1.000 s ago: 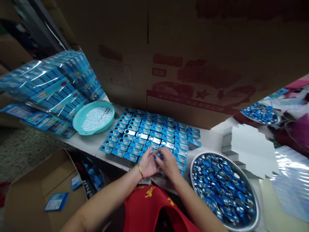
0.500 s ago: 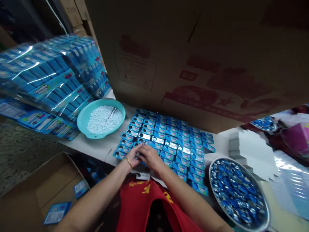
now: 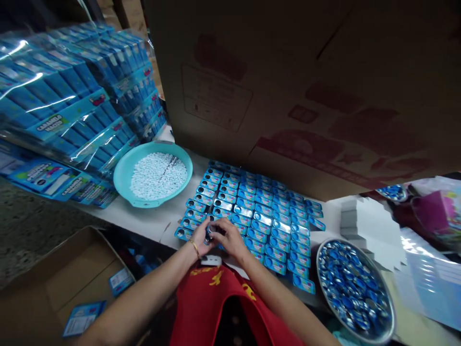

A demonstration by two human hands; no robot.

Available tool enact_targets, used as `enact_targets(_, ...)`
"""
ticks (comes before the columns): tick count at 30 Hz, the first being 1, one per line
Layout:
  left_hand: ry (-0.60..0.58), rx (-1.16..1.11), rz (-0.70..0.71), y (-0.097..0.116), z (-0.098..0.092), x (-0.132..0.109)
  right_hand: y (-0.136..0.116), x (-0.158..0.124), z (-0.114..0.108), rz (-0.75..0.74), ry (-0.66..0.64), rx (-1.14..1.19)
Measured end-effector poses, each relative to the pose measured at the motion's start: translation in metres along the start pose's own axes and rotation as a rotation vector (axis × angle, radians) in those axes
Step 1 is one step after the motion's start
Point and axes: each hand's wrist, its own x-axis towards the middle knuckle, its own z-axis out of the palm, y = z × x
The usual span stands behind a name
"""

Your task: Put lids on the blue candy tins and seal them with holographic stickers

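Observation:
Rows of small blue tins [image 3: 259, 211] lie side by side on the white table [image 3: 158, 221]. My left hand [image 3: 200, 239] and my right hand [image 3: 227, 236] meet at the near left corner of these rows. Both have their fingers curled around one small blue tin [image 3: 211, 229] held between them. A gold bangle sits on my left wrist. A teal basin [image 3: 124, 175] full of small white tablets stands left of the rows. A metal bowl [image 3: 387, 331] heaped with blue and silver lids stands to the right.
A large cardboard box [image 3: 288, 96] looms over the back of the table. Shrink-wrapped stacks of blue packs [image 3: 68, 105] rise at the left. An open carton [image 3: 65, 283] with loose blue cards sits on the floor. White card pieces [image 3: 370, 226] and clear plastic sheets [image 3: 428, 283] lie at the right.
My hands have shifted left along the front edge of the tin rows, from near the middle to the left corner. The view has swung left and the lid bowl sits further right.

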Motion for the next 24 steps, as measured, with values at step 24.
enact_targets(24,0.042,-0.061,0.228,0.049,-0.019,-0.024,0.021,0.133,-0.013,0.492,-0.484,-0.925)
